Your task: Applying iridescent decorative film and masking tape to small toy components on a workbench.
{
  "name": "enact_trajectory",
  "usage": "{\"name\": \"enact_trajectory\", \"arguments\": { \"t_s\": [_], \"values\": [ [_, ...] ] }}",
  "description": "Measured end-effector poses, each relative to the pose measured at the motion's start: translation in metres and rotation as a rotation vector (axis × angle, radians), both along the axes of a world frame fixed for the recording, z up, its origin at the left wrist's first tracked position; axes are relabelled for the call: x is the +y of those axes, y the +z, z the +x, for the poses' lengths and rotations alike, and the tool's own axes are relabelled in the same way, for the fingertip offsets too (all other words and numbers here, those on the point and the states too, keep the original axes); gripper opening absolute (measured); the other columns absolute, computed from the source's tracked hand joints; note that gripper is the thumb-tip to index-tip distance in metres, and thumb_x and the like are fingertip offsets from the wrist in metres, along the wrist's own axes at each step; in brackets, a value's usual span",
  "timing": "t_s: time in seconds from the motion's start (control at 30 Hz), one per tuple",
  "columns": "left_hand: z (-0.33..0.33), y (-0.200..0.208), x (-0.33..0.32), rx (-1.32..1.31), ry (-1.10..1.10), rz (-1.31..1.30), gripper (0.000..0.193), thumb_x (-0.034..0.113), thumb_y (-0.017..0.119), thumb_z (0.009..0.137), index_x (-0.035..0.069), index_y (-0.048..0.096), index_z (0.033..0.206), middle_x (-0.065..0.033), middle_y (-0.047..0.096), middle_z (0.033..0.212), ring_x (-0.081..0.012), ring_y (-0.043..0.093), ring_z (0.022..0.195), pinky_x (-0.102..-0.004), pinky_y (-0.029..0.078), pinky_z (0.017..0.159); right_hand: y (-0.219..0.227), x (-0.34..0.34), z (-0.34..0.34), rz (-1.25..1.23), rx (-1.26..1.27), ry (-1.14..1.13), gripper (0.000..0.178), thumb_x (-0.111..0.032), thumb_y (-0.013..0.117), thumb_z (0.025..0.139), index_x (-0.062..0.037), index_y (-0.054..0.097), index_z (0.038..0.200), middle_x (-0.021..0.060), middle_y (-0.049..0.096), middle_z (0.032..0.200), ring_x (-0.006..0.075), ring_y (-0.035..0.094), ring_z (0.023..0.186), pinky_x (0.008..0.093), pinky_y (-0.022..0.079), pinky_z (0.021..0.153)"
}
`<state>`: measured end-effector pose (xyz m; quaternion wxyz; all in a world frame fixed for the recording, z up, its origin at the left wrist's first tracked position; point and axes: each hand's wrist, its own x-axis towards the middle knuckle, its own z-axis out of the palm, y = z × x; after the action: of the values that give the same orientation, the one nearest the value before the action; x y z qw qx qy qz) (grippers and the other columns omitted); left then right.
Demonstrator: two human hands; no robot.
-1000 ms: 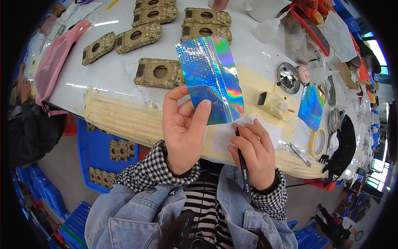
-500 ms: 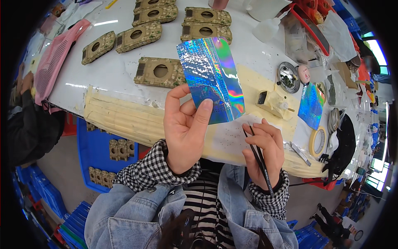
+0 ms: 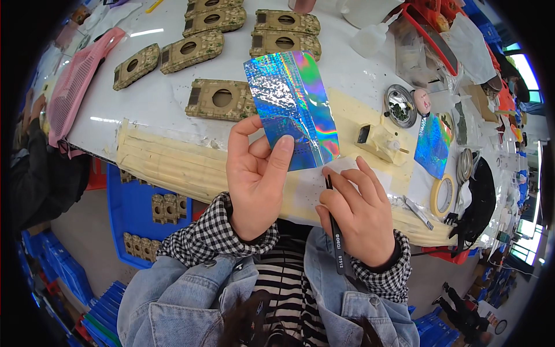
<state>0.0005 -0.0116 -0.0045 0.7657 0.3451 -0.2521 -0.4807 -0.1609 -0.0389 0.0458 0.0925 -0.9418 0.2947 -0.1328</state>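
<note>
Between thumb and fingers, my left hand (image 3: 257, 176) grips a shiny holographic sheet (image 3: 292, 107) of blue, silver and rainbow tones, raised over the table. Black tweezers (image 3: 335, 234) are in my right hand (image 3: 361, 217), their tip close to the sheet's lower right corner; whether they touch it I cannot tell. Just behind the sheet lies a camouflage model tank hull (image 3: 217, 99) with a round hole in its top. Several more camouflage hulls (image 3: 192, 51) stand farther back. Beneath my right hand is a white paper (image 3: 303, 194) with tiny specks.
On the right are a tape-wrapped block (image 3: 378, 141), a round metal dish (image 3: 400, 106), a second holographic sheet (image 3: 433, 144), a tape roll (image 3: 442, 196) and a craft knife (image 3: 418, 213). A pink mesh basket (image 3: 81, 87) stands left. A blue tray (image 3: 118, 225) of small hulls sits below the table edge.
My right hand has moved left and up toward the sheet's lower corner, and the tweezers' tips have come together. The left hand and its sheet have shifted slightly left.
</note>
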Motion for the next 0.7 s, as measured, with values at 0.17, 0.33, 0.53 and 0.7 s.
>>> {"name": "enact_trajectory", "arguments": {
  "t_s": [0.17, 0.33, 0.53, 0.7],
  "values": [
    [0.001, 0.0, 0.0, 0.001, -0.021, 0.004, 0.034, 0.0, 0.047, 0.098, 0.002, 0.034, 0.129, -0.0138, 0.063, 0.113, -0.0143, 0.06, 0.103, -0.0303, 0.049, 0.091, -0.002, -0.005, -0.007, 0.154, -0.145, -0.014, 0.025, -0.013, 0.072, 0.073, -0.0062, 0.055, 0.09, 0.015, 0.065, 0.106, 0.0309, 0.056, 0.102, 0.0515, 0.042, 0.101],
    [-0.001, 0.004, -0.002, 0.04, 0.001, 0.019, 0.035, 0.001, 0.051, 0.096, 0.0, 0.032, 0.126, -0.0155, 0.064, 0.111, -0.0134, 0.062, 0.1, -0.0262, 0.051, 0.086, -0.004, -0.006, -0.016, 0.25, -0.279, -0.082, 0.027, -0.013, 0.074, 0.073, -0.005, 0.055, 0.09, 0.0167, 0.066, 0.106, 0.0358, 0.055, 0.102, 0.0525, 0.042, 0.1],
    [-0.001, 0.004, -0.002, 0.021, -0.017, 0.014, 0.034, 0.0, 0.051, 0.096, 0.0, 0.033, 0.125, -0.0162, 0.064, 0.111, -0.0139, 0.062, 0.1, -0.0264, 0.052, 0.086, -0.001, -0.004, -0.022, 0.219, -0.379, -0.119, 0.035, -0.025, 0.069, 0.083, -0.0005, 0.06, 0.106, 0.0157, 0.066, 0.108, 0.035, 0.057, 0.103, 0.0507, 0.045, 0.096],
    [0.002, 0.007, 0.001, -0.031, -0.124, 0.084, 0.034, -0.002, 0.052, 0.095, 0.0, 0.034, 0.124, -0.0167, 0.066, 0.108, -0.0141, 0.064, 0.096, -0.0258, 0.053, 0.083, 0.008, 0.002, -0.012, 0.083, -0.504, -0.121, 0.043, -0.022, 0.072, 0.081, 0.0021, 0.062, 0.115, 0.0143, 0.068, 0.106, 0.0322, 0.062, 0.1, 0.0417, 0.052, 0.089]
  ]
}}
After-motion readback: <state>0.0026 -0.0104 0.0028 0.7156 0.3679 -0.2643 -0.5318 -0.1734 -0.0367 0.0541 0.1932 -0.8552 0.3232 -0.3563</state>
